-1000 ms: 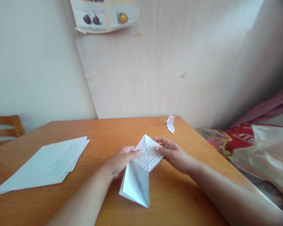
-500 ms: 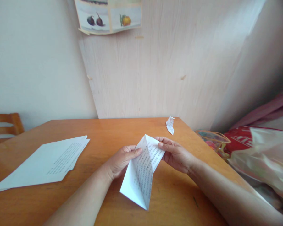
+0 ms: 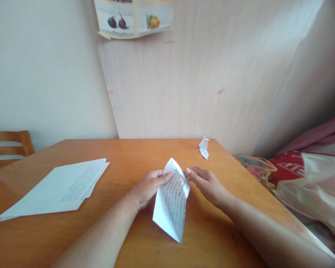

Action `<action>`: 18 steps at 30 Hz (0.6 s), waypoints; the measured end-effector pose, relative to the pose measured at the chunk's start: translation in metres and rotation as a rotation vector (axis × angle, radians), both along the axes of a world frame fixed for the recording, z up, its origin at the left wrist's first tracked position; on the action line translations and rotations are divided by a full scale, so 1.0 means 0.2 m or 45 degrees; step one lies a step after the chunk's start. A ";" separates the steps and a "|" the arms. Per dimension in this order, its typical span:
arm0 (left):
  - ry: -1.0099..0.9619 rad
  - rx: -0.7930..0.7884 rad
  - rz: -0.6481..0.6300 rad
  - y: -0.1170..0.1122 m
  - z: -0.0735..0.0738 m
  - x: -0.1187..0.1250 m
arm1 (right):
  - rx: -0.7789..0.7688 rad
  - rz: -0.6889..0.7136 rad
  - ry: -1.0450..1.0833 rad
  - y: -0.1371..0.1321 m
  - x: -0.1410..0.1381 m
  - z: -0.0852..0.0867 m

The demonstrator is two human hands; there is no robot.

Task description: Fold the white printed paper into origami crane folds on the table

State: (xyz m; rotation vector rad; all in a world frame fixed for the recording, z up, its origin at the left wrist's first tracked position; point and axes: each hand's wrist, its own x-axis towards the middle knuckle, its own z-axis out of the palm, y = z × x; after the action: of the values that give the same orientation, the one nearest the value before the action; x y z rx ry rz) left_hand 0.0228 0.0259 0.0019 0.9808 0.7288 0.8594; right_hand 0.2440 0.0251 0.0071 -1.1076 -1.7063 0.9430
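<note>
A printed sheet of paper, partly folded into a pointed shape [image 3: 171,201], stands on the orange wooden table [image 3: 123,156] in front of me. My left hand [image 3: 147,188] pinches its upper left edge between thumb and fingers. My right hand [image 3: 205,182] rests against the paper's upper right edge with the fingers bent toward it, touching the fold. The lower tip of the paper points toward me.
A stack of printed sheets [image 3: 58,188] lies on the table's left. A small folded paper figure [image 3: 203,147] sits at the far right corner. A wooden chair [image 3: 8,147] stands at left. Plastic bags [image 3: 309,182] lie beside the table at right. A fruit poster [image 3: 134,16] hangs on the panel.
The folded paper has been pressed narrower, its right flap brought in toward the middle. My right hand has moved left with it. The view has shifted slightly.
</note>
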 end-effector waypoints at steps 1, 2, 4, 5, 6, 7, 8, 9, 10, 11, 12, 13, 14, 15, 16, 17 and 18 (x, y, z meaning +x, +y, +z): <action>0.000 0.006 -0.002 0.00 0.00 0.00 | 0.048 0.005 -0.040 -0.01 0.00 0.01; 0.000 0.015 -0.002 0.00 0.00 0.00 | 0.079 0.023 -0.063 -0.01 0.00 0.01; 0.005 0.032 0.004 0.00 -0.01 0.01 | 0.040 0.103 -0.063 -0.02 -0.01 0.01; 0.009 0.036 0.001 0.00 -0.02 0.01 | -0.020 0.158 -0.056 -0.02 -0.01 0.00; 0.014 0.036 -0.002 0.00 -0.02 0.02 | -0.086 0.207 -0.050 -0.03 -0.02 0.00; 0.022 0.032 -0.002 0.00 -0.02 0.02 | -0.149 0.243 -0.042 -0.03 -0.02 -0.01; 0.031 0.026 0.002 0.00 -0.03 0.03 | -0.201 0.261 -0.026 -0.03 -0.03 -0.02; 0.038 0.023 0.010 -0.01 -0.03 0.03 | -0.242 0.261 -0.002 -0.03 -0.03 -0.03; 0.037 0.025 0.014 -0.01 -0.03 0.03 | -0.276 0.244 0.033 -0.02 -0.04 -0.03; 0.024 0.030 0.014 -0.01 -0.03 0.03 | -0.308 0.217 0.077 -0.02 -0.04 -0.04; -0.001 0.037 0.003 0.00 -0.03 0.03 | -0.338 0.188 0.129 -0.01 -0.04 -0.05; -0.033 0.043 -0.012 0.00 -0.02 0.03 | -0.364 0.157 0.183 0.00 -0.04 -0.05; -0.063 0.046 -0.023 0.01 -0.02 0.03 | -0.379 0.122 0.237 0.01 -0.03 -0.06; -0.082 0.042 -0.025 0.01 -0.01 0.02 | -0.388 0.084 0.288 0.02 -0.03 -0.06; -0.089 0.034 -0.012 0.02 -0.01 0.02 | -0.394 0.049 0.337 0.03 -0.02 -0.07; -0.086 0.024 0.013 0.02 0.00 0.01 | -0.403 0.020 0.385 0.04 -0.01 -0.07; -0.074 0.019 0.041 0.03 0.00 0.01 | -0.416 0.001 0.436 0.05 -0.01 -0.07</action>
State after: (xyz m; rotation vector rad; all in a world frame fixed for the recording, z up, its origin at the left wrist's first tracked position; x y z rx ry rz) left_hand 0.0245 0.0310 0.0022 0.9558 0.6910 0.9192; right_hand 0.2421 0.0352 -0.0068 -1.0753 -1.3042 1.3615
